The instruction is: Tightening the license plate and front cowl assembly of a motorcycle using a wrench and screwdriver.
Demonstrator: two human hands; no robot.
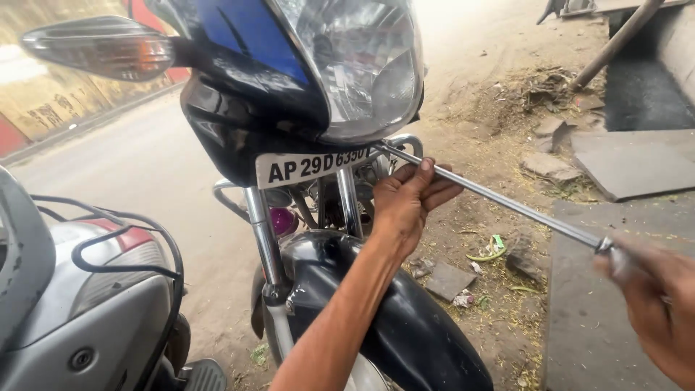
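From the head view I see my left hand (407,199) just below the headlight (355,65), fingers curled loosely round the long metal rod (499,200), whose tip meets the bike right under the headlight beside the number plate (315,166). The rod slants away from the headlight, down and to the right, into my right hand (655,297), which is blurred but closed round its handle end, well apart from the left. Under the headlight sit the chrome forks (264,232) and the black mudguard (384,311), with a grey scooter (79,289) off to its left.
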